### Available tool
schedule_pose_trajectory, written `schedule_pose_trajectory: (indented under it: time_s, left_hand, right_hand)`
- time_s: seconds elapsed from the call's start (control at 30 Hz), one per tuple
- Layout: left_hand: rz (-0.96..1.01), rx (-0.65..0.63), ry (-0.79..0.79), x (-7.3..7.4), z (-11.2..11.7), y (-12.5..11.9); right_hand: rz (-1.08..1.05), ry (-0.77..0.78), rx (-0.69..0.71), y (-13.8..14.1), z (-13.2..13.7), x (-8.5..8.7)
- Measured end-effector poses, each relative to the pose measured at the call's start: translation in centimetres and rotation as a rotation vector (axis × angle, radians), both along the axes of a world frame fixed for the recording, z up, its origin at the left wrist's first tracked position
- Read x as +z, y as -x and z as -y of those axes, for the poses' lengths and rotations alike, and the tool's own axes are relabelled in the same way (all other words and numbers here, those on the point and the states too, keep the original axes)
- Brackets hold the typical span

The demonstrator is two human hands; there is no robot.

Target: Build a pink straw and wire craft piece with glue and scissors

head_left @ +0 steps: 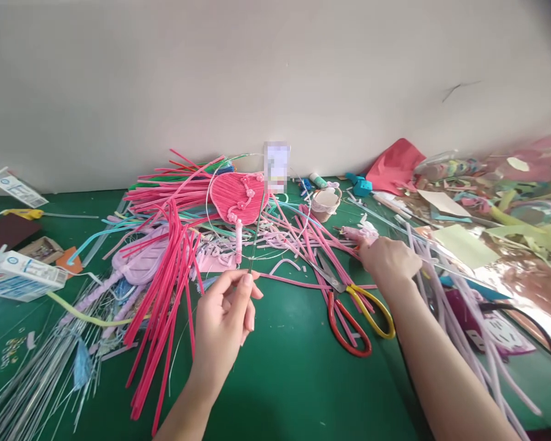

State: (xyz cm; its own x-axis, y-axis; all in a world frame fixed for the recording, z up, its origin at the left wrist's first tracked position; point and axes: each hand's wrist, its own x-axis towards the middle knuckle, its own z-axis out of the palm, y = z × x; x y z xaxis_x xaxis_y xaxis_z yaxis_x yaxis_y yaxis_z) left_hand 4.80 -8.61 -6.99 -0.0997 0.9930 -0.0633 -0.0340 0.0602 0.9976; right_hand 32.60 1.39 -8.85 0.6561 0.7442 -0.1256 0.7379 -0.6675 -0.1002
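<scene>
My left hand [227,306] is closed in a pinch around a thin dark-green wire [256,239], which rises from the fingertips toward a pink fan-shaped piece [232,193]. That piece is made of pipe cleaners, with small flowers on its face and a short handle. At the right, my right hand [388,260] is closed around what looks like a pink glue gun [360,234], its narrow tip pointing left; the fingers hide much of it. Between my hands lie open scissors [344,288] with one red and one yellow handle.
Pink pipe cleaners [158,312] are heaped at left, near bare wires [41,367] and a milk carton [21,275]. A small paper cup [326,204] and a phone [277,166] stand at the back. A power strip [496,327] and paper scraps lie at right.
</scene>
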Motion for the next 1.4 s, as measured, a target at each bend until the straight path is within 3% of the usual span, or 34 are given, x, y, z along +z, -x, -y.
schedule_pose_trajectory:
  time_s: [0.13,0.2,0.3,0.4,0.53,0.73,1.07,1.4]
  left_hand:
    - [-0.023,-0.004,-0.027,0.0,0.0,-0.3]
    - [-0.031,-0.006,-0.04,0.1,0.0,-0.4]
    - [-0.032,-0.009,-0.033,0.1,0.1,-0.6]
    - [-0.04,-0.003,-0.018,0.0,0.2,-0.6]
    - [-0.045,-0.009,0.01,0.0,0.3,-0.7]
    - [0.013,0.005,0.054,0.0,0.2,-1.0]
    - [0.137,-0.087,0.116,-0.4,0.1,-0.8]
    - [0.193,-0.093,0.132,-0.4,0.1,-0.9]
  right_hand:
    - [0.023,-0.013,0.064,1.3,1.6,2.1]
    - [-0.042,-0.253,0.204,3.2,3.5,3.2]
    - [-0.648,-0.571,0.375,7.5,6.3,3.9]
    - [-1.239,-0.65,0.398,11.6,7.8,3.2]
    - [-1.529,-0.703,0.291,14.3,7.9,2.0]
    - [-1.538,-0.78,0.281,14.6,7.7,1.9]
    - [-1.467,-0.808,0.287,14.4,7.8,1.8]
    - [-1.399,-0.792,0.311,14.5,7.8,1.7]
